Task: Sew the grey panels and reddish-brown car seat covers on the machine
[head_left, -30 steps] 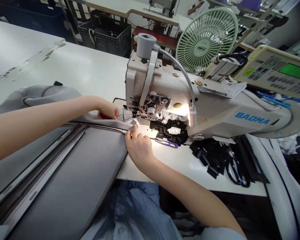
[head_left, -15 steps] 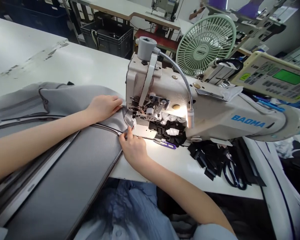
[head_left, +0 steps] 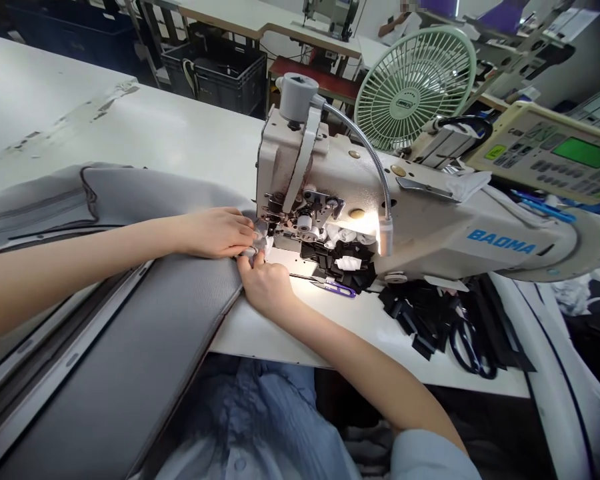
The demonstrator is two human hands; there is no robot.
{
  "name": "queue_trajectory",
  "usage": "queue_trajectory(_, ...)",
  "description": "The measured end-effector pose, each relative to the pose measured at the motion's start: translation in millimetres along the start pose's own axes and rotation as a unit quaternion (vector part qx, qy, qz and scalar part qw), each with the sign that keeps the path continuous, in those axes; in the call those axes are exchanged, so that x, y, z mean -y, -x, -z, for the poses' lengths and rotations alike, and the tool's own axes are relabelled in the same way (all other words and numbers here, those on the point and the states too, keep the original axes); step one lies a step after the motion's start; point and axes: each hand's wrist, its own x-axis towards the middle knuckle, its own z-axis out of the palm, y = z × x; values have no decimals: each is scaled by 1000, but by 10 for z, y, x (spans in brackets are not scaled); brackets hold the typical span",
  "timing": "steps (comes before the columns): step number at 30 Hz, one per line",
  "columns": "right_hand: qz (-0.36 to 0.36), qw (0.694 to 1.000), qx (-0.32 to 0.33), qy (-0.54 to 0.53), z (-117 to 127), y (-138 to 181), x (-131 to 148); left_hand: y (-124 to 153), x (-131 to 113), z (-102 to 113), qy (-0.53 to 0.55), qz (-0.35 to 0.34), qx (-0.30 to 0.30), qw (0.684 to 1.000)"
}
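Head view, left hand (head_left: 220, 232), right hand (head_left: 265, 283), grips seemingly pinching grey fabric (head_left: 145, 193), sewing machine (head_left: 430, 227) beyond, snips (head_left: 337, 288) near

A pale green fan (head_left: 414, 87) stands in the upper right of the frame, its grille facing the camera. Right of it sits a beige control panel (head_left: 530, 150) with a lit green screen (head_left: 584, 153). On the white surface (head_left: 170, 137), purple-handled thread snips (head_left: 333, 286) lie at the centre. A heap of black strap pieces (head_left: 415, 320) lies to their right, and black scissors (head_left: 467, 347) are just beside the heap. A black crate (head_left: 213, 70) sits at the top, left of centre. Another sewing machine (head_left: 330, 13) stands on a far bench at the top edge.
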Motion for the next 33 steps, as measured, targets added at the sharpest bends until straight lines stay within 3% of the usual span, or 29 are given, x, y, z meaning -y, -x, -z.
queue_trajectory(4,45,999,3,-15,-53,84,-157,-30,-215,9,-59,19,8,998)
queue_trajectory(7,57,997,5,-44,-119,198,-312,-21,-413,-69,-76,65,-24,995)
queue_trajectory(10,47,993,-37,-106,-182,308,-433,23,-495,-152,-58,94,-58,992)
queue_trajectory(15,-16,977,-123,-175,-162,283,-530,51,-469,-164,-62,83,-70,992)
queue_trajectory(22,-44,992,-74,-91,-4,-51,-611,47,-339,-176,4,73,-59,996)
queue_trajectory(29,-30,982,-94,-161,-166,57,-719,81,-83,-265,179,107,-28,978)
queue_trajectory(33,-12,971,-127,-203,-235,102,-728,95,-103,-262,177,106,-33,978)
